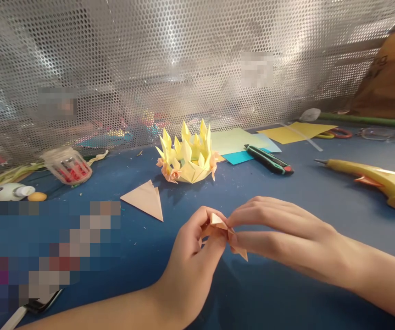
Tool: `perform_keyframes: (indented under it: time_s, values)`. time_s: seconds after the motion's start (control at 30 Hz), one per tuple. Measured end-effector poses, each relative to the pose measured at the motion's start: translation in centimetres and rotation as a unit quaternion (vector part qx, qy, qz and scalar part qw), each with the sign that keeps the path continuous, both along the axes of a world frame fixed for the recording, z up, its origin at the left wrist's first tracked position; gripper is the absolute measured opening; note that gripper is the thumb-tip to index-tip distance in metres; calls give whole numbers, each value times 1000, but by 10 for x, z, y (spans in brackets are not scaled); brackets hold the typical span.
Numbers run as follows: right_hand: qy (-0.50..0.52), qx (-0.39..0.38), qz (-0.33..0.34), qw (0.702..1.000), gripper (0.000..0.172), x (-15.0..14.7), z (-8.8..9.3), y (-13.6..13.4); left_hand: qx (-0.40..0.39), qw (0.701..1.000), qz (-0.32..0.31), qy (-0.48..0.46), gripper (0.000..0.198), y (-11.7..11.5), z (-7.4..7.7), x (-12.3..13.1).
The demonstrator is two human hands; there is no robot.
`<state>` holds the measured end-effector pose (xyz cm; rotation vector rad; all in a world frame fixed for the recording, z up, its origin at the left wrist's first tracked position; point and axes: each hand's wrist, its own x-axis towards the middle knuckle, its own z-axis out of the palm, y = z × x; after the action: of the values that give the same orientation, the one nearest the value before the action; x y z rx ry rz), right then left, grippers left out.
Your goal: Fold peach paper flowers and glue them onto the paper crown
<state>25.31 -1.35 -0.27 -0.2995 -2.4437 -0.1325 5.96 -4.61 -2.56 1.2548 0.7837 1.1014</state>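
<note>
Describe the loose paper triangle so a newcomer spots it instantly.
Find the spiky yellow paper crown mid-table. Left of it, nearer the person, lies a peach triangle on the blue table. It is the only peach piece lying loose and flat.

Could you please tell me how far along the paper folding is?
Done: the spiky yellow paper piece stands assembled on the table. In hand: the left hand and right hand pinch a small peach fold. Seemingly left: a folded triangle and flat sheets lie untouched.

A blue table (321, 201) stands before a shiny perforated metal screen (169, 59).
</note>
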Motion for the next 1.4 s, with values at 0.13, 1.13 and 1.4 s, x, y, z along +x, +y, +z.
perform_keyframes:
  time_s: [0.13,1.13,1.4]
  values:
    - [27,-45,-20,998,16,-1,0,1,3,1000,12,17,23,2,-2,1]
    - [290,-497,-36,817,27,-23,-10,-7,-45,996,45,58,35,-2,1,-1]
    - [165,-450,-37,877,19,-15,-9,-4,-61,995,27,78,26,3,-1,1]
